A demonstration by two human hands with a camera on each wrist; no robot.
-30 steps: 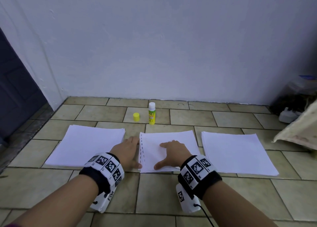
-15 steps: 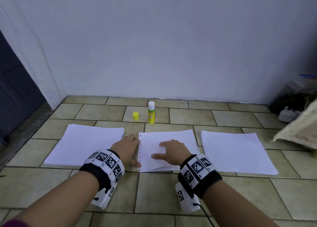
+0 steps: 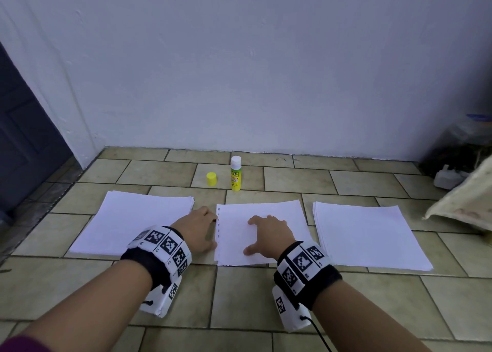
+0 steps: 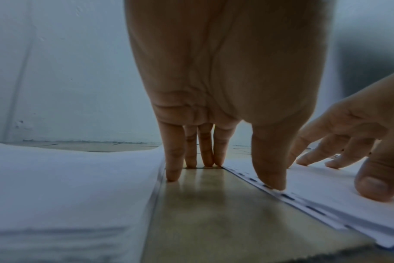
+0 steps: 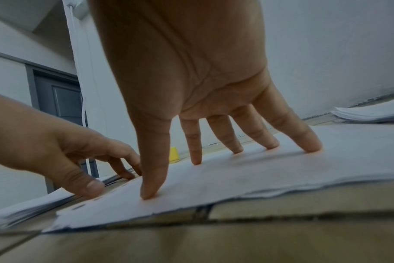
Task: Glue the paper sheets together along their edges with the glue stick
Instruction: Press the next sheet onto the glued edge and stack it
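Head view: right hand (image 3: 269,233) spread flat on middle sheets (image 3: 282,210), left hand (image 3: 197,229) fingertips at their punched edge, glue stick (image 3: 236,174) uncapped behind on floor; risk of glued edges skewing if pressed sheets slide.

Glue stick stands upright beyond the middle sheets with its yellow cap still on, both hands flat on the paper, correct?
Not quite: the yellow cap is off, standing on the tiles left of the glue stick, as the head view shows. The stick does stand upright beyond the middle sheets, with both hands at them.
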